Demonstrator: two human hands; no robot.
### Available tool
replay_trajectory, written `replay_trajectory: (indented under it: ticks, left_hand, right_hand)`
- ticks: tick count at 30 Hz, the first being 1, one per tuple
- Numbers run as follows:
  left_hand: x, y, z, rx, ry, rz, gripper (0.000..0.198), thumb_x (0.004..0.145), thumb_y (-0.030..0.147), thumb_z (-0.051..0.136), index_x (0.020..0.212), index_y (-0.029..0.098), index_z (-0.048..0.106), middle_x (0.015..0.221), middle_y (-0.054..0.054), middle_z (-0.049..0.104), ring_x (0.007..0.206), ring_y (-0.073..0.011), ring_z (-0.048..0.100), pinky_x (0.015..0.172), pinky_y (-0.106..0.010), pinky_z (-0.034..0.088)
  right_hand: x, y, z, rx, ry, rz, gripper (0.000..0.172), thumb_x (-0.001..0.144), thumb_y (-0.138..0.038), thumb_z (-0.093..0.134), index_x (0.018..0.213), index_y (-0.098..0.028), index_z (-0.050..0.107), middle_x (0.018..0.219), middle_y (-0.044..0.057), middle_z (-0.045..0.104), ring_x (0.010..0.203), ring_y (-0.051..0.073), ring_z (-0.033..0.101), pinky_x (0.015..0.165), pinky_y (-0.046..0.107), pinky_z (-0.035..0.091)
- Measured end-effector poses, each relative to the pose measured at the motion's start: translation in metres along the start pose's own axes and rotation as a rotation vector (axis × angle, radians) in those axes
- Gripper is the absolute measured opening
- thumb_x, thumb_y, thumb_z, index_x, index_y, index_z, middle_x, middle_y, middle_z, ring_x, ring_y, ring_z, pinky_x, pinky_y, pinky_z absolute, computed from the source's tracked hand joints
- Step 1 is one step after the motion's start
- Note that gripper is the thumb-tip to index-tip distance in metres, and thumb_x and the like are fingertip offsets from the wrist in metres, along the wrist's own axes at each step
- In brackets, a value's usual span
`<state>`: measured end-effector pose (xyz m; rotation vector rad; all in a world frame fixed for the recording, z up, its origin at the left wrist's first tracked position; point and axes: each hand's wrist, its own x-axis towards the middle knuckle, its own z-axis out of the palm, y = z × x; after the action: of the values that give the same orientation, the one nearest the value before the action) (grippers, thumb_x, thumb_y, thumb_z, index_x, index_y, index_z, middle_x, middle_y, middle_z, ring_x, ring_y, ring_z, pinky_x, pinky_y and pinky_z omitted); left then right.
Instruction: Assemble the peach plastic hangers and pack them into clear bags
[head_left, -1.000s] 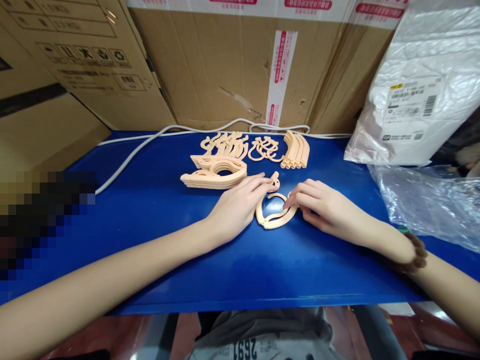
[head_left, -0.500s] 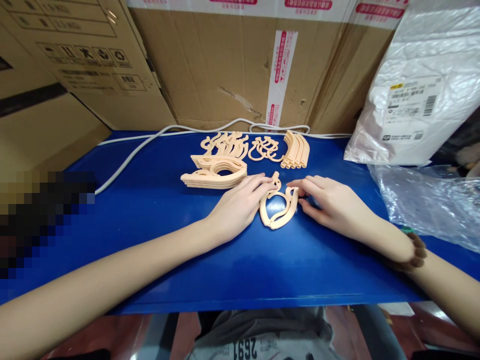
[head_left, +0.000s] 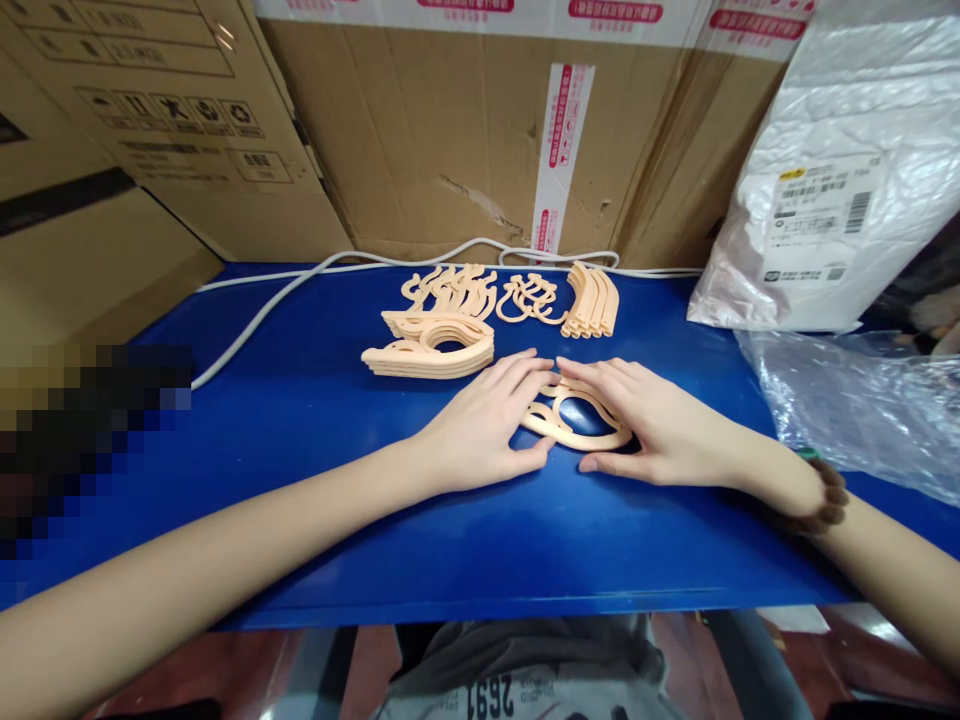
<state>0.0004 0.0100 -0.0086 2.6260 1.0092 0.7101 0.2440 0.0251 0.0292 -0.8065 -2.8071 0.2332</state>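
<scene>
A peach-coloured curved plastic piece (head_left: 574,425) lies flat on the blue table (head_left: 315,420) between my two hands. My left hand (head_left: 484,420) rests on its left side with the fingers stretched out and the thumb near its lower edge. My right hand (head_left: 637,420) covers its right side, fingers laid flat over it and thumb below. Behind the hands sit a stack of similar flat pieces (head_left: 431,345), a row of hooked pieces (head_left: 454,290), looped pieces (head_left: 529,297) and a bundle of curved strips (head_left: 592,298).
Cardboard boxes (head_left: 465,130) stand along the back edge. A white cable (head_left: 300,285) runs over the table's rear left. A white plastic bag with a label (head_left: 825,180) and clear film (head_left: 855,410) fill the right side. A beaded bracelet (head_left: 825,505) circles my right wrist.
The piece stood tilted between my fingertips; now it lies flat and turned, and both hands have spread their fingers over it.
</scene>
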Motion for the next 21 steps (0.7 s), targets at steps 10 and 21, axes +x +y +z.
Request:
replay_trajectory:
  ticks: [10, 21]
  left_hand:
    - [0.002, 0.002, -0.003, 0.07, 0.006, -0.036, 0.06, 0.086, 0.042, 0.065, 0.132, 0.011, 0.045, 0.129, -0.015, 0.06, 0.116, -0.0304, 0.056, 0.1, -0.046, 0.045]
    - [-0.002, 0.009, -0.008, 0.222, 0.23, 0.125, 0.058, 0.091, 0.035, 0.059, 0.138, 0.007, 0.039, 0.142, -0.019, 0.052, 0.131, -0.0303, 0.048, 0.111, -0.045, 0.036]
  right_hand:
    - [0.0, 0.006, 0.003, -0.017, 0.053, 0.115, 0.08, 0.086, -0.062, 0.06, 0.149, -0.018, 0.037, 0.141, 0.017, 0.052, 0.123, 0.032, 0.05, 0.099, 0.049, 0.042]
    - [0.0, 0.006, -0.009, 0.817, 0.038, 0.49, 0.04, 0.093, -0.053, 0.055, 0.074, -0.018, 0.054, 0.062, -0.005, 0.039, 0.056, 0.009, 0.032, 0.05, 0.026, 0.024]
